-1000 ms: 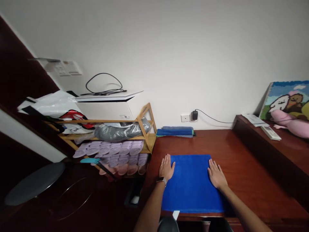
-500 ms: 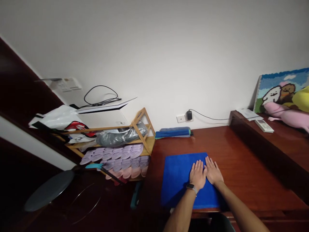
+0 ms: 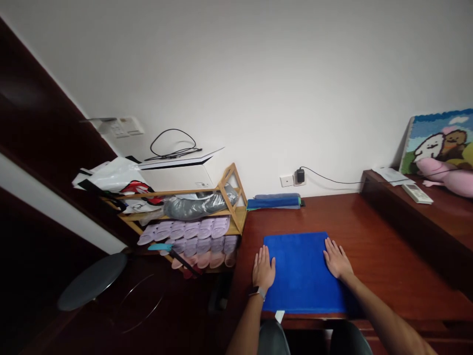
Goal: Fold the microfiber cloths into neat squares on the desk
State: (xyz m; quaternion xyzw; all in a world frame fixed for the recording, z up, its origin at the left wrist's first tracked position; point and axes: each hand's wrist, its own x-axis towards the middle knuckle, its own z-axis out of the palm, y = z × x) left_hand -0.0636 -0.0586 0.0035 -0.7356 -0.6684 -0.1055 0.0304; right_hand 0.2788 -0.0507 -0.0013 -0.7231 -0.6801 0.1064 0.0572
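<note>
A bright blue towel (image 3: pixel 301 271) lies flat on the dark red wooden table (image 3: pixel 373 256), reaching the near edge. My left hand (image 3: pixel 263 268) rests flat on the towel's left edge, fingers stretched out; a watch sits on that wrist. Flat on the towel's right edge, with its fingers open, lies my right hand (image 3: pixel 336 260). Neither hand holds anything. A white tag (image 3: pixel 280 316) sticks out at the towel's near edge.
Folded blue and grey cloths (image 3: pixel 274 201) lie at the back by a wall socket with a charger (image 3: pixel 298 175). A wooden rack (image 3: pixel 225 207) with slippers stands left. A raised shelf (image 3: pixel 417 207) with a remote and pink plush toy is right. A round stool (image 3: pixel 92 281) is lower left.
My left hand slid from beside my right hand back across the towel to its left edge. The camera view shifted slightly.
</note>
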